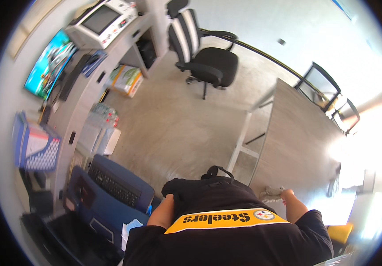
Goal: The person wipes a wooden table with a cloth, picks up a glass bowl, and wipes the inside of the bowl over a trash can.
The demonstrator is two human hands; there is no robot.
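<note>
Concrete floor [177, 128], grey table [297, 146] at right. Black bag [208, 190] with top loop handle, held against chest; both hands hidden behind it, grip can't tell.

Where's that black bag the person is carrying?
In the head view, the black bag sits low at centre, against the person's chest between both forearms, left of the grey table.

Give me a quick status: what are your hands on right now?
Left hand on black bag against chest, grip hidden. Right hand by crumpled grey cloth on the wooden table. Nothing blocking.
</note>
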